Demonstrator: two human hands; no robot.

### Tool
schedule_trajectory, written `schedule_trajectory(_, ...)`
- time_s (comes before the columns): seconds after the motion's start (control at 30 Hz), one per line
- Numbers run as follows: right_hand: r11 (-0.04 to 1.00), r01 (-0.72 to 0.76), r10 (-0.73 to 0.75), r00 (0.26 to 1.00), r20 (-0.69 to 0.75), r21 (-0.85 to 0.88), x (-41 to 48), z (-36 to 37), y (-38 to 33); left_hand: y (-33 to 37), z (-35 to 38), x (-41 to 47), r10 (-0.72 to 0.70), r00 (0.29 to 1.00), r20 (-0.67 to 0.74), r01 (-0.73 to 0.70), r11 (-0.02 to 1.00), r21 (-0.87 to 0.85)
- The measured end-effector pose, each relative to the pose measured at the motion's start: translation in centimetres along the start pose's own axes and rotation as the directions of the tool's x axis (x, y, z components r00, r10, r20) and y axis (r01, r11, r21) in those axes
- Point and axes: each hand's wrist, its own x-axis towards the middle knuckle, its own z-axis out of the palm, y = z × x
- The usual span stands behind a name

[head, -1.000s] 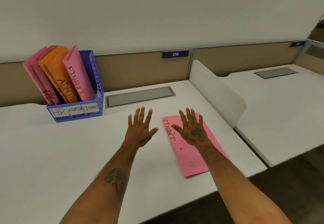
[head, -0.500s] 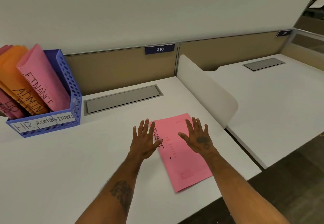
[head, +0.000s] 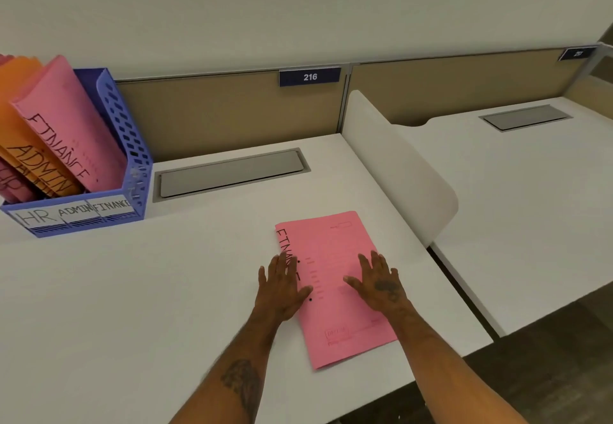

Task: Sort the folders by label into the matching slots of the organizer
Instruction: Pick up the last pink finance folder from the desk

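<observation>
head view: a flat pink paper folder lettered "finance" (head: 335, 287) lies on the white laminate desk (head: 132, 291), near its front right part, well apart from the blue perforated plastic organizer (head: 132, 145) at the far left. the left hand (head: 282, 286) lies flat with fingers spread, over the folder's left edge and partly on the desk, covering some of the lettering; the right hand (head: 378, 282) lies flat and spread on the folder's right half. neither hand grips anything. the organizer's front carries three labels, hr, admin and finance, and already holds upright, leaning folders: a pink one marked finance (head: 73, 125) in the rightmost slot, orange ones marked admin (head: 30, 145) beside it, darker pink ones at the far left, cut by the frame

what could go wrong, as a judgement: the folder is thin and flush to a smooth top, so open palms may only slide it instead of lifting an edge, possibly pushing it off the near edge. the finance slot is already occupied and its folder leans, so the new one could catch on it, buckle, or slip into the admin slot. the long carry left may let a limp folder sag or fall open
</observation>
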Motion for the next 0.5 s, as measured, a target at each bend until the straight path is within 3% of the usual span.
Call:
schedule_trajectory(0.13,0.999,-0.05,0.05,0.999,0.02,-0.016,0.0,0.7,1.5,1.7,1.3,-0.8,-0.117,0.989,-0.087,0.108,0.989,-0.098)
schedule_trajectory(0.5,0.992,-0.083,0.089,0.994,-0.062,0.093,0.0,1.1,1.8,4.9,2.7,-1.9,-0.455,0.89,-0.003,0.438,0.858,-0.269)
